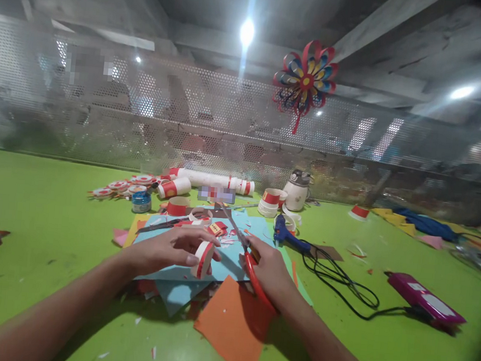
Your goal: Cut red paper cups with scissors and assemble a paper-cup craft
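My left hand [179, 248] is closed around a short white paper-cup ring [203, 260] with a red band, its fingers curled about the rim. In my right hand [267, 267] is a pair of scissors [253, 277] with red-orange handles, the blades pointing up and away from me. Both hands are over light blue paper sheets [228, 266], the ring apart from the blades. Beneath my right hand lies a sheet of orange paper [231, 326]. Red and white scraps [219, 229] and another cut cup ring [200, 216] rest on the blue paper.
A blue glue gun [288, 235] with a black cord lies to the right, near a purple power block [426, 299]. Behind stand stacked paper cups [269, 202], a kettle-like flask [296, 191], a blue-lidded jar [141, 201] and a long white tube [207, 179]. A paper flower [307, 81] hangs above.
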The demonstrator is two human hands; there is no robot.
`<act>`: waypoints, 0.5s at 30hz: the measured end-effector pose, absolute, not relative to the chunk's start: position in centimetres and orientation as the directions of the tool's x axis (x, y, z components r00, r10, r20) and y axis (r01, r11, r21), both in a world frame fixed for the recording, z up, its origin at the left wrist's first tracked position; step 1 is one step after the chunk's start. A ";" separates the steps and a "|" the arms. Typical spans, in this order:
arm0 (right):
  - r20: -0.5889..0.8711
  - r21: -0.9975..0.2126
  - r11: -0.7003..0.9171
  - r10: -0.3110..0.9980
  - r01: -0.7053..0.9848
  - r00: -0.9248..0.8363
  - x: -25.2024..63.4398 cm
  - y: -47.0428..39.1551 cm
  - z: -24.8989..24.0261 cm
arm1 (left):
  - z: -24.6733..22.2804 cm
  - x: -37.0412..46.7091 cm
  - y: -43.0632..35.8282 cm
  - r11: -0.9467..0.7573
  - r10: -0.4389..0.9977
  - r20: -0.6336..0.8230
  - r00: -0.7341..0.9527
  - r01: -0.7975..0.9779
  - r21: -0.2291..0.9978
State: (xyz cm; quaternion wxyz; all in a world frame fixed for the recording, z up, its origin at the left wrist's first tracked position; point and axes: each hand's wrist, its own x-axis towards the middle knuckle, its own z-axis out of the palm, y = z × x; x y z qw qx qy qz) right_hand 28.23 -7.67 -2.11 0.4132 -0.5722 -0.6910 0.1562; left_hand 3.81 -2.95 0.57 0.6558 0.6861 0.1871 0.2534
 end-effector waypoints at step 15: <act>0.348 -0.900 0.299 0.931 0.317 0.109 28.2 -9.1 0.4 | -0.7 5.1 -2.9 0.028 0.684 0.109 0.721 -0.176 0.984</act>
